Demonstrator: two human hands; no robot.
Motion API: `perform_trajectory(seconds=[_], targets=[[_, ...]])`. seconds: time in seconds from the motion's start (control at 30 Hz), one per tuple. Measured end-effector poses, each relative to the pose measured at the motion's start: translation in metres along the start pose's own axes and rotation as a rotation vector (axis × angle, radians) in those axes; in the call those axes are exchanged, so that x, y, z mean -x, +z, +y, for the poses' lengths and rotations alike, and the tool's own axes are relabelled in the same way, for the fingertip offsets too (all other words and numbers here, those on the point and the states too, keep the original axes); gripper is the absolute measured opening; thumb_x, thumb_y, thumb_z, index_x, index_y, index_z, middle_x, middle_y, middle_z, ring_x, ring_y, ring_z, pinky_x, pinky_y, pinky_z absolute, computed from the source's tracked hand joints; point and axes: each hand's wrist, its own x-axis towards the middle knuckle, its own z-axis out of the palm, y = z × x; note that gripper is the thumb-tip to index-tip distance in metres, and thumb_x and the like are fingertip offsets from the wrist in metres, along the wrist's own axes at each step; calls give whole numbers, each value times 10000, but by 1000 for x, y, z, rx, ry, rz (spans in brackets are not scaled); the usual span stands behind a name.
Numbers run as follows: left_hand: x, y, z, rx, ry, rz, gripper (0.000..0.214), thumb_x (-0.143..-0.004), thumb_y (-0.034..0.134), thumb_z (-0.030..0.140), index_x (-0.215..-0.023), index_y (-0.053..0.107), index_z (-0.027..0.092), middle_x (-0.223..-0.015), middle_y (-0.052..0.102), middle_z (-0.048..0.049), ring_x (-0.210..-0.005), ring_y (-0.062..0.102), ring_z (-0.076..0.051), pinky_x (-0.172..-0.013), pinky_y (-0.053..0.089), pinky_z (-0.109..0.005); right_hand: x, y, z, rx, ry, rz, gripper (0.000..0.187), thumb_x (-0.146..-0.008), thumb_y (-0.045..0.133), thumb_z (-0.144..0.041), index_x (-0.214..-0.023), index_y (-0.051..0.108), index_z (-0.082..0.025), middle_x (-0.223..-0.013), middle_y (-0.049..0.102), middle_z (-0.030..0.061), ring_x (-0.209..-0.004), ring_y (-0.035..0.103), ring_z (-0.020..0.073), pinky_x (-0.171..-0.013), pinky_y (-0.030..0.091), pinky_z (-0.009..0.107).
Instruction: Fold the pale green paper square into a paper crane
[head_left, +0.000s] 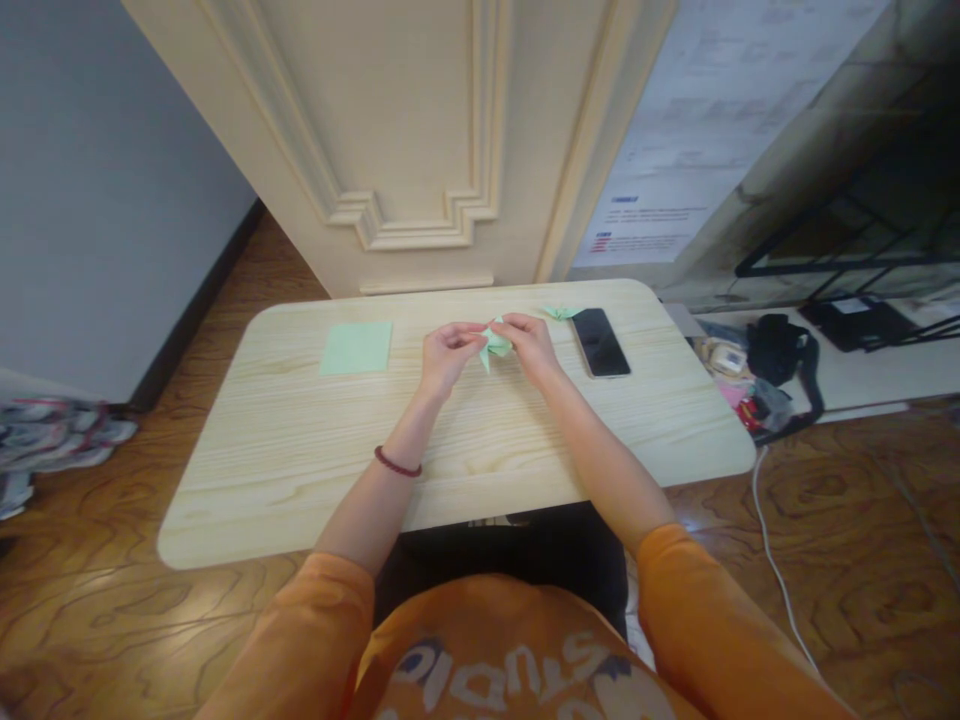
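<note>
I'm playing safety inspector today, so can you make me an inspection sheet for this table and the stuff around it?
Surface: pale wood-grain table with rounded corners.
Work things: folded green paper in the middle; flat green square to its left; another folded green piece to its right.
Clutter: phone, screen dark, beside that other piece; mixed items on the low shelf at right.
Hands: left hand and right hand both hold the folded green paper by their fingertips.
Cables: white cable on the floor, right of the table.
Surroundings: cream panel behind the table; printed sheet beside it.
</note>
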Motion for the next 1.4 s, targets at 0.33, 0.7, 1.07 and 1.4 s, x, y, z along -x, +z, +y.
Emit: perform_trajectory(seconds=[0.33,0.7,1.07,1.4], targets=[[-1,0,-3,-30,17,27,298,-551,826,290,-790,720,149,-702,717,-40,-672,658,-154,-738,509,-300,-2,-1,3,-40,-20,-11,266,-629,774,-442,-667,727,-183,-689,693,16,-684,594,145,-645,455,269],[1,1,-1,-51,8,6,312,-523,837,310,-771,723,159,-701,728,-37,-668,659,-158,-732,518,-301,-5,-4,6,-2,-41,11,298,-634,755,-480,-663,720,-186,-656,680,5,-651,582,140,-635,454,271],[-1,-1,-1,-7,-43,46,346,-488,844,310,-770,714,159,-674,710,-25,-665,654,-155,-749,508,-305,-1,-1,0,142,-88,-3,426,-617,753,-595,-602,643,-184,-582,577,-13,-619,510,128,-587,388,262],[-2,0,-3,-2,-45,19,338,-486,846,302,-766,715,164,-686,709,-26,-689,661,-160,-758,511,-311,-4,-2,4,26,-41,1,238,-584,747,-410,-635,689,-185,-641,639,-11,-643,533,130,-618,403,263]])
